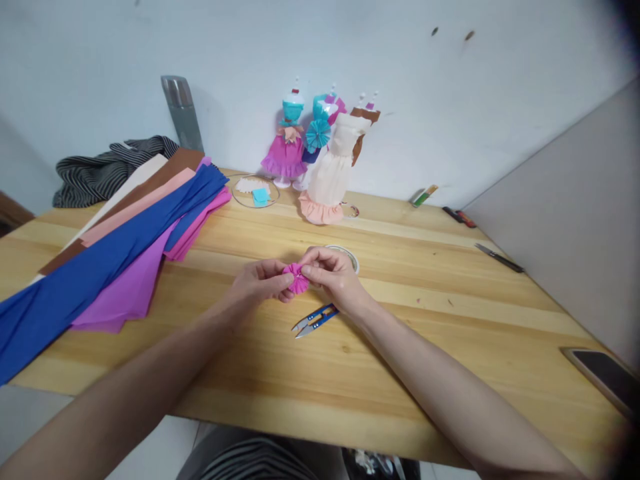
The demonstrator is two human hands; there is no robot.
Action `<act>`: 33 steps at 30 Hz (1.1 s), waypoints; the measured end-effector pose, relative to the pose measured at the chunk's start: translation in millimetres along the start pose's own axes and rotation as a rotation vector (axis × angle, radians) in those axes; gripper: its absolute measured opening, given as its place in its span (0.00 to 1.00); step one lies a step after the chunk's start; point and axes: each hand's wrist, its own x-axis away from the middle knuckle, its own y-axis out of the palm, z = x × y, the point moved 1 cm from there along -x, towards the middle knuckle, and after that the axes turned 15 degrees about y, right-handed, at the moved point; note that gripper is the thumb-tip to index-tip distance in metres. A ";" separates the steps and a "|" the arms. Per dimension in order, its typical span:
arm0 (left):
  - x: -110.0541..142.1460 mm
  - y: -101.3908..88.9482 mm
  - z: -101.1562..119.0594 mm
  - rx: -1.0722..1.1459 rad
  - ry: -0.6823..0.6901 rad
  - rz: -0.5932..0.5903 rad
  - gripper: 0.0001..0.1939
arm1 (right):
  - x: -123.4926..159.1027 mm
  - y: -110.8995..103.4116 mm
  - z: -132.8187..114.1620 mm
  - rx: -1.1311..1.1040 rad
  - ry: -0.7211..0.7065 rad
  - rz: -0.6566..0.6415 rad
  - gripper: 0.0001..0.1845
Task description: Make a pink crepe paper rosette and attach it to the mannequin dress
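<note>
Between my two hands is a small round pink gathered rosette (pixel 299 283), held a little above the table. My left hand (pixel 263 278) pinches its left side between thumb and fingers. On its upper right edge, my right hand (pixel 334 275) also grips with thumb and bent fingers. Pleats fan out from the rosette's centre. Just below my right hand lie blue-handled thread snips (pixel 315 320), blades pointing left. Partly hidden behind that hand is a roll of tape or similar ring (pixel 350 256).
Coloured sheets of cloth or crepe paper (pixel 125 247) lie on the left, with striped fabric (pixel 110 170) behind. Dressed doll-like forms (pixel 330 167) stand along the wall. A bottle (pixel 183 113) stands back left; a knife (pixel 500 258) and phone (pixel 603 377) lie right.
</note>
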 end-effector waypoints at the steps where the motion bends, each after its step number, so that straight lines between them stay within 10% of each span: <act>1: 0.0 -0.3 0.1 0.035 -0.004 0.005 0.17 | -0.6 -0.8 0.4 -0.010 -0.007 0.002 0.13; 33: 2.5 5.5 1.7 0.165 0.056 0.307 0.11 | 5.1 15.7 3.3 0.138 0.072 0.046 0.17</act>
